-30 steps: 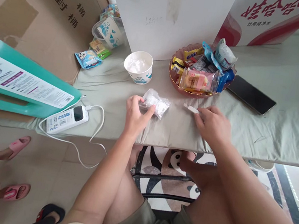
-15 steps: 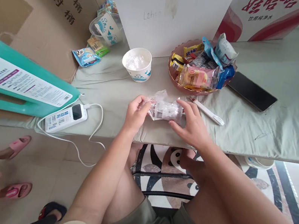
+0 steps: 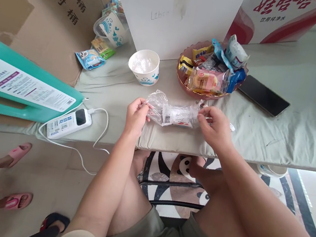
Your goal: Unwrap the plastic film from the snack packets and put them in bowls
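On the cloth-covered surface [image 3: 309, 136], a scalloped, pink-tinted bowl [image 3: 188, 51] full of wrapped snacks [image 3: 209, 80] stands just behind the work, its front rim near the right hand [image 3: 201, 117]. A paper cup [image 3: 148, 79] with clear crumpled plastic inside stands behind the left hand [image 3: 137, 112]. A black smartphone [image 3: 264, 96] lies right of the bowl, next to it, and the white end of a slim item [image 3: 232, 127] peeks out beyond the right hand, which hides the rest. A white box [image 3: 177, 20] and a red-and-white carton [image 3: 271, 20] close off the back. At the left are small snack packets [image 3: 90, 59], a large cardboard box [image 3: 52, 7], a green jug [image 3: 35, 108] and a white power bank [image 3: 67, 124], whose cable [image 3: 107, 126] hangs over the front edge. Another person's feet in pink slippers [image 3: 19, 154] show on the floor.

The clear plastic wrapper [image 3: 180, 115] is stretched sideways between the two hands, in front of the bowl and cup; whether it touches the cloth is hard to tell. The left hand pinches its loose, flared end between thumb and fingers; the right hand nips the opposite end. The wrapper is crinkled and shiny, with a barcode, rows of fine print and a small red mark. What it contains cannot be made out.
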A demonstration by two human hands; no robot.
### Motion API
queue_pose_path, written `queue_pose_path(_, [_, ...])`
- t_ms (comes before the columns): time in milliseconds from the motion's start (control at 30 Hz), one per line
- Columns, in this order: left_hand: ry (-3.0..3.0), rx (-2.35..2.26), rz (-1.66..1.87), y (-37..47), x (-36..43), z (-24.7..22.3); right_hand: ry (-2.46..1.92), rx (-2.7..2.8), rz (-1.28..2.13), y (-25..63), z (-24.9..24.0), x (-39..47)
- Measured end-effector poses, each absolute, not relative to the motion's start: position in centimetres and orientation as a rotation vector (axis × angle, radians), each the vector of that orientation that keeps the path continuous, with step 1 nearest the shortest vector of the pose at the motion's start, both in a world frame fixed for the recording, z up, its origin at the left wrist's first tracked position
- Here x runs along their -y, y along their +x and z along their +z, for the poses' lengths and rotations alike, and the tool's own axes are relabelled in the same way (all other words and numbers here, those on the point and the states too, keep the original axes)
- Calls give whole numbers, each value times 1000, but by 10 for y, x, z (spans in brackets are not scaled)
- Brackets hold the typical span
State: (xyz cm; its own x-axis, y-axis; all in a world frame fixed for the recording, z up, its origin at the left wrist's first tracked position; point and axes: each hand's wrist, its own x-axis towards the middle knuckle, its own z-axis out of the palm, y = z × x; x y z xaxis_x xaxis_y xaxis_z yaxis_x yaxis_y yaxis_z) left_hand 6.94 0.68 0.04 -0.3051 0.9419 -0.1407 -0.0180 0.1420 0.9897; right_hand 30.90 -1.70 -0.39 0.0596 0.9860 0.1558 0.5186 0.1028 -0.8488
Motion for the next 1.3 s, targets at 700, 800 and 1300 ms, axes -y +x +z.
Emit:
queue_pose_path(700, [1183, -1843, 1307, 31, -10, -12, -1548, 1511, 310, 332, -9, 16])
queue_pose_path(800, [1296, -1744, 1381, 31, -8, -12, -1491, 1768, 455, 319, -3, 24])
queue_pose_path(1300, [1163, -1635, 963, 46, 0, 0, -1574, 2149, 618, 308, -10, 29])
